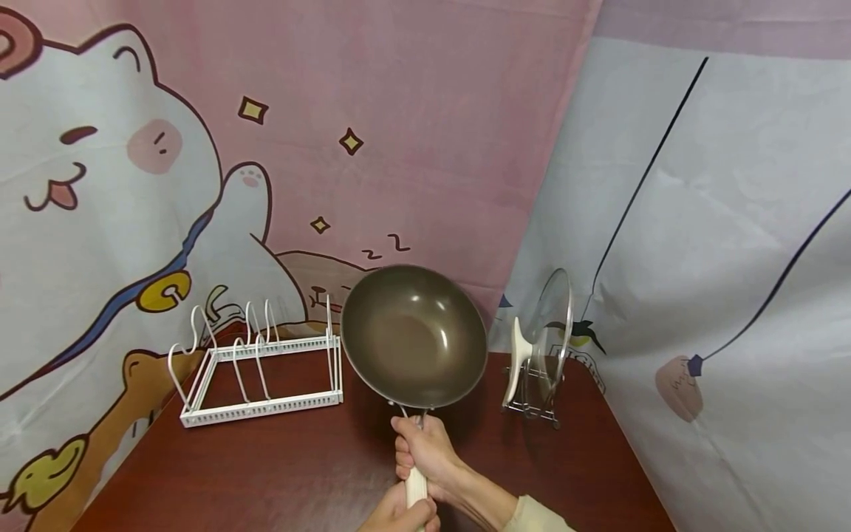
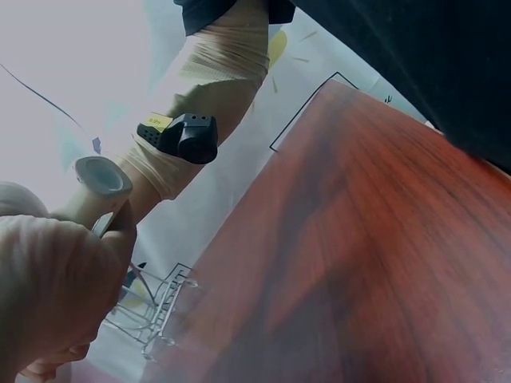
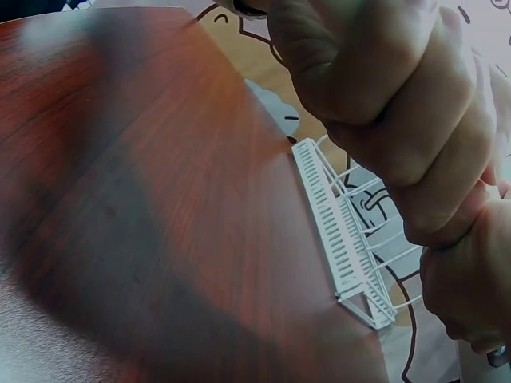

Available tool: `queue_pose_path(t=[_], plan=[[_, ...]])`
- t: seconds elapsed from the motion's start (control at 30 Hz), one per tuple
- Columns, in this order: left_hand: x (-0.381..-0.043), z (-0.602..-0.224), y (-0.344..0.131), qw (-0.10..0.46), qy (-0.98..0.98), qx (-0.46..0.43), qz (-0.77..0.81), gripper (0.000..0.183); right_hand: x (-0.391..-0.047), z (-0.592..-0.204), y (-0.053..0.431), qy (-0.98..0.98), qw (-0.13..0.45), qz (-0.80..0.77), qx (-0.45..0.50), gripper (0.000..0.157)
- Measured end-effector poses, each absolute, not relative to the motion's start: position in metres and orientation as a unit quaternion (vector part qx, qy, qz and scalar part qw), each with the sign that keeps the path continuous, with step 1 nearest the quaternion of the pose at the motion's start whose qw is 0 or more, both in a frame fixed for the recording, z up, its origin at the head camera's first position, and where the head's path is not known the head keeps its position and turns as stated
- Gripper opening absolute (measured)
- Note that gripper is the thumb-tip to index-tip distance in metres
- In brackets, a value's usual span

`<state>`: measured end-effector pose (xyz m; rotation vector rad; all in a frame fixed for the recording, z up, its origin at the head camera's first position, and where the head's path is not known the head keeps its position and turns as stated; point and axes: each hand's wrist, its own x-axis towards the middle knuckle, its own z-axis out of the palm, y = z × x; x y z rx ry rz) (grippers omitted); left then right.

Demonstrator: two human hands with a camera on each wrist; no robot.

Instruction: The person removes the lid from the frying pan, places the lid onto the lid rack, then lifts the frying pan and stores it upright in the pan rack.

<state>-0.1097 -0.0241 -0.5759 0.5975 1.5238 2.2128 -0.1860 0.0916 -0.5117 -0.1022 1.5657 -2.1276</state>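
Note:
A deep wok (image 1: 405, 340), brown inside, is raised above the table with its open side turned toward me in the head view. My right hand (image 1: 428, 452) grips its cream handle (image 1: 416, 486) close to the pan. Lower on the same handle, my left hand (image 1: 401, 511) holds on, partly cut off by the frame's bottom edge. In the left wrist view, the handle's rounded end (image 2: 102, 175) sticks out of the grip. The right wrist view has both fists close together, with the wok out of sight.
On the dark red table (image 1: 279, 473), a white rack (image 1: 266, 403) with upright dividers stands at the left. A wire stand (image 1: 532, 410) at the right holds a glass lid (image 1: 558, 332) with a cream handle. Printed cloth (image 1: 425, 133) hangs behind and beside the table.

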Motion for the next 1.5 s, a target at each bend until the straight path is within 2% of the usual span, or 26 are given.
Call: queue_pose_path(t=[0.1, 0.13, 0.3, 0.43, 0.63, 0.83, 1.0, 1.2, 1.5], plan=[[-0.108, -0.568, -0.025, 0.192, 0.55, 0.206, 0.786, 0.032, -0.188, -0.509, 0.09, 0.572, 0.246, -0.781, -0.047, 0.041], [-0.106, -0.559, -0.026, 0.206, 0.549, 0.184, 0.789, 0.035, -0.188, -0.509, 0.089, 0.572, 0.246, -0.781, -0.05, 0.041], [-0.103, -0.537, -0.028, 0.223, 0.558, 0.161, 0.783, 0.014, -0.191, -0.505, 0.086, 0.573, 0.244, -0.78, -0.056, 0.043], [-0.103, -0.531, -0.029, 0.224, 0.565, 0.154, 0.779, 0.018, -0.192, -0.501, 0.084, 0.573, 0.246, -0.78, -0.057, 0.044], [-0.104, -0.527, -0.032, 0.219, 0.577, 0.159, 0.771, 0.037, -0.194, -0.496, 0.079, 0.569, 0.244, -0.783, -0.064, 0.042], [-0.102, -0.521, -0.038, 0.201, 0.59, 0.161, 0.765, 0.032, -0.194, -0.491, 0.073, 0.564, 0.252, -0.783, -0.071, 0.042], [-0.1, -0.515, -0.042, 0.18, 0.612, 0.155, 0.755, 0.036, -0.194, -0.487, 0.069, 0.561, 0.257, -0.784, -0.07, 0.041], [-0.098, -0.512, -0.046, 0.177, 0.611, 0.146, 0.757, 0.008, -0.197, -0.485, 0.061, 0.558, 0.266, -0.782, -0.076, 0.042], [-0.096, -0.503, -0.056, 0.165, 0.628, 0.133, 0.749, 0.002, -0.201, -0.481, 0.049, 0.556, 0.274, -0.779, -0.096, 0.043]])
